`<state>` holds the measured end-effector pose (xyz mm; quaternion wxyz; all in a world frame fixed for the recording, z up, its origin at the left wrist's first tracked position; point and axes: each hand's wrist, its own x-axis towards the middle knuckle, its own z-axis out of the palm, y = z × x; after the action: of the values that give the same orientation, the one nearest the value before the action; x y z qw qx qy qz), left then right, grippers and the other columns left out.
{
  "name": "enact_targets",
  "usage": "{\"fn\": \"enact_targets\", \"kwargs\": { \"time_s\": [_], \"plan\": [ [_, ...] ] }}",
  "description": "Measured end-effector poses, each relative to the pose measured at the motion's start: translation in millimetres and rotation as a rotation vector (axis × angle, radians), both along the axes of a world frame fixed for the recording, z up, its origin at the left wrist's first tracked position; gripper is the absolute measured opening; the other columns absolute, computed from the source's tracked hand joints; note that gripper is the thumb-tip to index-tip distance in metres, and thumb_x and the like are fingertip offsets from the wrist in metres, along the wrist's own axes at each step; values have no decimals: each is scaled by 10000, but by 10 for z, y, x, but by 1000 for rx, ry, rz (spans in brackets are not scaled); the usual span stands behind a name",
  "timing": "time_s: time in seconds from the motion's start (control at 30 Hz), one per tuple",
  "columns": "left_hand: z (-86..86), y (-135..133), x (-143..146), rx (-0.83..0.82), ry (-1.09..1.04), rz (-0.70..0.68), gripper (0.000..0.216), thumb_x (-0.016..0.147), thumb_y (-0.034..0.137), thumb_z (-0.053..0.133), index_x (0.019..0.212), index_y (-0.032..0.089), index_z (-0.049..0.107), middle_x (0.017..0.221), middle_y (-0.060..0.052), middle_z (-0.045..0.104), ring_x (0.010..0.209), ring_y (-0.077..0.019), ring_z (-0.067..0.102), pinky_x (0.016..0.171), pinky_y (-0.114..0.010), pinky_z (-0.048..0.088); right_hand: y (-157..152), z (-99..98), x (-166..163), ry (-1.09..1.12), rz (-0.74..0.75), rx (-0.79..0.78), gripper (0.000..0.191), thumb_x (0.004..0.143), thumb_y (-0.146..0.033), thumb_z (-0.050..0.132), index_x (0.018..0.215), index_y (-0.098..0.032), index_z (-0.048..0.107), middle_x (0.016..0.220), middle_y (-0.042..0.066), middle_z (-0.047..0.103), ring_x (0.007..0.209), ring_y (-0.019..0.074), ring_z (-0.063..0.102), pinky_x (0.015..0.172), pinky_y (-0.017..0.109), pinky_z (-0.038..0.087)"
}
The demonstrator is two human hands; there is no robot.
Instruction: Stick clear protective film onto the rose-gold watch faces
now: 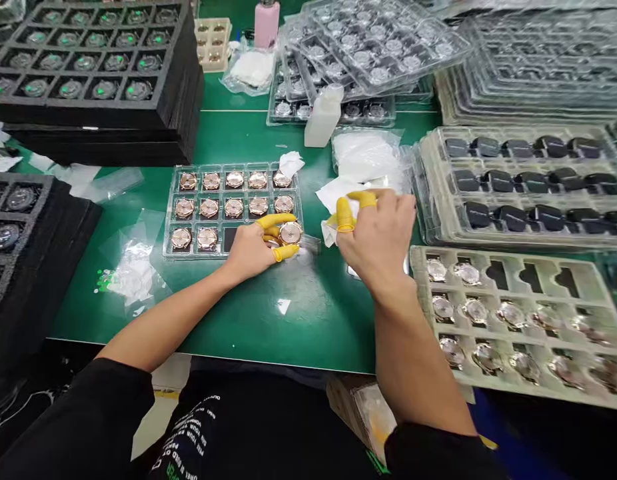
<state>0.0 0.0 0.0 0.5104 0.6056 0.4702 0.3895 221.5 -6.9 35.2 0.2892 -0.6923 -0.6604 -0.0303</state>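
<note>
My left hand [256, 249], with yellow finger cots, grips a rose-gold watch head [290, 233] by its edges, dial up. It is over the right front corner of a clear plastic tray [171, 230] that has rows of similar watch heads in its compartments. To the right, my right hand [381, 230], also in yellow finger cots, is bent down with its fingers closed on a white tissue [329, 233]. Part of that tissue is hidden behind the fingers. A small crumpled white tissue [291, 164] lies on the tray's far right corner.
Stacked black foam trays [173, 127] stand at left. A pale watch tray [513, 277] and stacked clear trays [428, 193] line the right. Behind are a white bottle [323, 119], a pink bottle [266, 25] and piled clear trays [378, 40]. Plastic scraps [136, 270] lie left.
</note>
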Motion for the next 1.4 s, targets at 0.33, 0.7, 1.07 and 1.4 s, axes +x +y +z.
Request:
{"fn": "enact_targets", "kwargs": {
  "time_s": [0.33,0.7,1.07,1.4],
  "plan": [
    [78,-79,23,0,-44,-106,648,752,255,844,1375,175,685,946,-44,839,830,-171,799,824,-277,663,56,-99,-202,738,323,-126,319,842,-460,772,1072,-239,758,871,32,732,734,177,597,744,364,523],
    [556,-238,-96,-244,-59,-1121,400,718,349,946,1078,227,822,1007,-32,849,999,-223,822,962,-284,655,390,-29,-1090,688,675,-502,139,875,-292,732,956,-190,779,914,64,784,884,222,683,806,384,548],
    [333,-251,-28,-537,22,-1301,563,557,406,1022,1034,192,811,985,-62,844,976,-254,813,937,-361,668,300,328,-1738,-296,869,-549,285,959,-137,537,1160,-74,730,1312,225,607,971,271,626,686,380,452],
    [275,-232,-86,-468,52,-1271,468,754,384,906,1151,166,791,1095,-86,835,1000,-216,802,970,-328,643,378,197,-1669,277,880,-620,207,924,-220,656,1121,-180,606,1064,70,697,873,197,616,756,339,456]
  ]
}}
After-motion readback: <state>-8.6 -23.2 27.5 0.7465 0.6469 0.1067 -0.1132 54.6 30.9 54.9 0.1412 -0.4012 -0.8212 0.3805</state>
